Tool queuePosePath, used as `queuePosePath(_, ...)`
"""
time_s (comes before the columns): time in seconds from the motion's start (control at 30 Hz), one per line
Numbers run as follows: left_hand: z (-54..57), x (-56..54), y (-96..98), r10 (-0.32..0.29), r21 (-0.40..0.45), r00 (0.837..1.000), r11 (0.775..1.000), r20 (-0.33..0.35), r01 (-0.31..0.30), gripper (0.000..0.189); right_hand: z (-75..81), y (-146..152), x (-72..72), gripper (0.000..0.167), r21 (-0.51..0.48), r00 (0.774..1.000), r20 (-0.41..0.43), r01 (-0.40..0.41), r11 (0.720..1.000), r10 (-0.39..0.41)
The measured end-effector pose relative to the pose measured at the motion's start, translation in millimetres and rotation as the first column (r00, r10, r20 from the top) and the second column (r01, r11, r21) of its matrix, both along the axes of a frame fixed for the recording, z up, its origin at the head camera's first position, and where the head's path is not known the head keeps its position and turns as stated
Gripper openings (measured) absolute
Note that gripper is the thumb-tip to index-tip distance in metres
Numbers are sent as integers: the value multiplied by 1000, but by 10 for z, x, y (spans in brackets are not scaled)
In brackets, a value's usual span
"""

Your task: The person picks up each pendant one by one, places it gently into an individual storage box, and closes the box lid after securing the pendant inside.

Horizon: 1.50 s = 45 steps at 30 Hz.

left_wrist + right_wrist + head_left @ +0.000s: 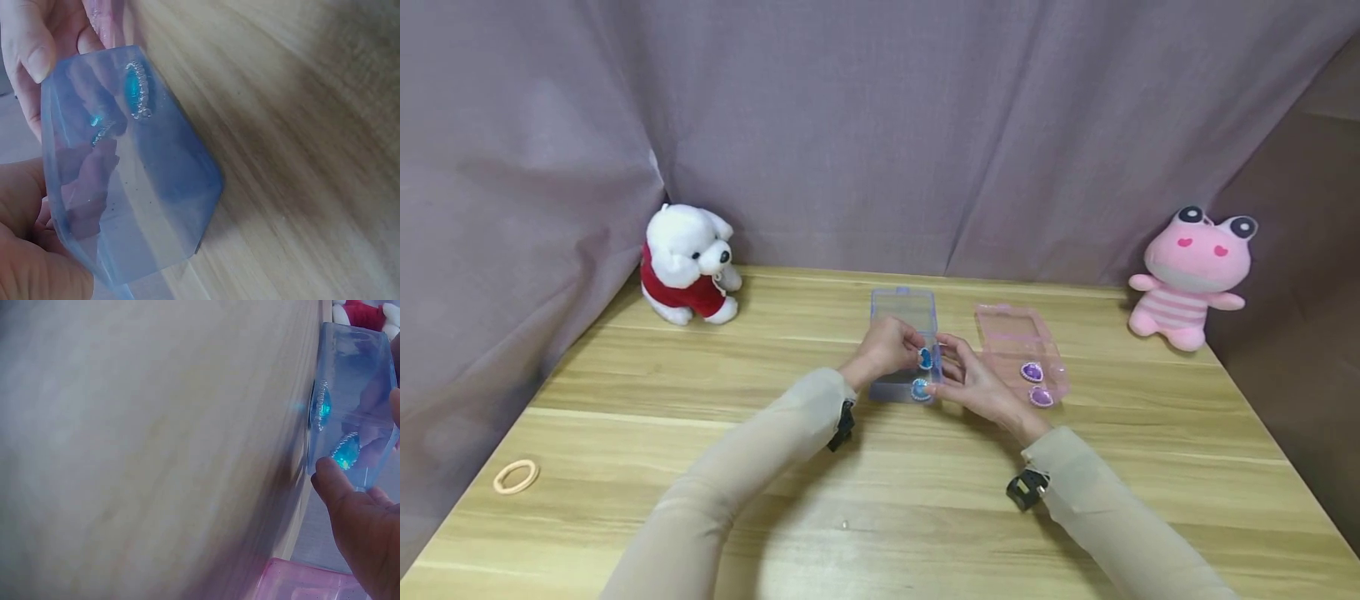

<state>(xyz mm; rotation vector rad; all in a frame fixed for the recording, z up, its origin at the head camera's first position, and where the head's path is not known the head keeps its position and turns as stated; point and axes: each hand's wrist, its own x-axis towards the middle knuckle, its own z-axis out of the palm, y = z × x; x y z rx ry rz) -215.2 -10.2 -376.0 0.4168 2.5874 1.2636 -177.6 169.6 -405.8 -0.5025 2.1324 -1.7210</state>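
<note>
Pink box [1002,365]: two purple gems [1032,372] in. Blue box [891,392]: one blue gem [921,389] in, second gem [926,358] pinched by left hand [886,348]. Right hand [979,387] grips blue box. Lids [902,307] not closed.

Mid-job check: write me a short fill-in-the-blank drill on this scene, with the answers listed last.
1. The left hand holds a ____ gem.
2. In the head view, the blue box stands to the ____ of the pink box.
3. The pink box holds two ____ gems.
4. The plush dog wears a ____ outfit.

Missing words: blue; left; purple; red.
</note>
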Motion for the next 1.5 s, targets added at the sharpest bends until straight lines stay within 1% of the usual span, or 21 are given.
queuePosePath(0.13, 4, 6, 18, 1, -58, 1000, 998, -19, -2, 22, 5, 6, 0, 85, 4, 1000, -1, -3, 1000, 3)
queuePosePath(0.3, -12, -3, 38, -21, -148, 997, 989, -77, 9, 20, 12, 10, 0, 86, 10, 1000, -1, 1, 1000, -1)
queuePosePath(0.37, -16, -4, 42, -27, -176, 996, 984, -89, 11, 19, 14, 9, 1, 87, 12, 1000, -2, 3, 1000, -3)
queuePosePath(0.6, -5, -2, 31, -21, -207, 998, 978, -54, 10, 26, 10, 2, -1, 86, 11, 1000, 0, -4, 1000, 4)
queuePosePath(0.8, 10, -6, 15, -29, -212, 999, 977, -32, 22, 27, 6, -1, 0, 86, 8, 1000, 2, -1, 1000, 1)
queuePosePath(0.93, 8, -12, 7, -43, -217, 999, 975, -30, 36, 26, 1, -1, 0, 86, 3, 1000, 2, -2, 1000, 2)
queuePosePath(1.03, 2, -18, -6, -60, -203, 998, 978, -34, 52, 26, -5, 0, 4, 87, 4, 1000, -2, 2, 1000, -2)
queuePosePath(1.13, 5, -13, -45, -74, -146, 997, 987, -21, 70, 26, -13, 0, 14, 86, 4, 1000, 1, 6, 1000, -6)
queuePosePath(1.2, 22, -14, -97, -70, -82, 998, 994, -7, 69, 26, -18, -3, 19, 85, 1, 1000, 2, 6, 1000, -6)
queuePosePath(1.23, 38, -18, -130, -55, -29, 998, 998, 12, 55, 27, -19, -4, 21, 85, 1, 1000, 0, 8, 1000, -8)
queuePosePath(1.27, 55, -29, -166, -28, 35, 999, 999, 32, 27, 27, -21, -6, 22, 85, 0, 1000, -7, 8, 1000, -8)
queuePosePath(1.3, 76, -44, -205, 7, 110, 998, 994, 56, -13, 27, -23, -9, 22, 85, 1, 1000, -14, 11, 1000, -11)
queuePosePath(1.33, 97, -68, -246, 54, 187, 996, 980, 78, -67, 26, -25, -9, 20, 85, 3, 1000, -24, 11, 1000, -11)
queuePosePath(1.37, 114, -97, -287, 107, 266, 989, 955, 103, -131, 26, -25, -9, 19, 85, 1, 999, -29, 15, 1000, -15)
queuePosePath(1.4, 128, -132, -330, 161, 342, 978, 919, 131, -197, 27, -27, -6, 18, 85, 2, 999, -38, 16, 1000, -16)
queuePosePath(1.43, 137, -166, -370, 216, 403, 964, 877, 158, -262, 27, -28, -4, 16, 85, 3, 999, -46, 20, 1000, -20)
queuePosePath(1.47, 141, -199, -410, 260, 442, 949, 840, 180, -315, 29, -28, 0, 15, 85, 4, 999, -50, 22, 1000, -21)
queuePosePath(1.5, 143, -226, -445, 287, 470, 935, 810, 207, -352, 32, -25, 0, 17, 85, 4, 998, -48, 27, 1000, -27)
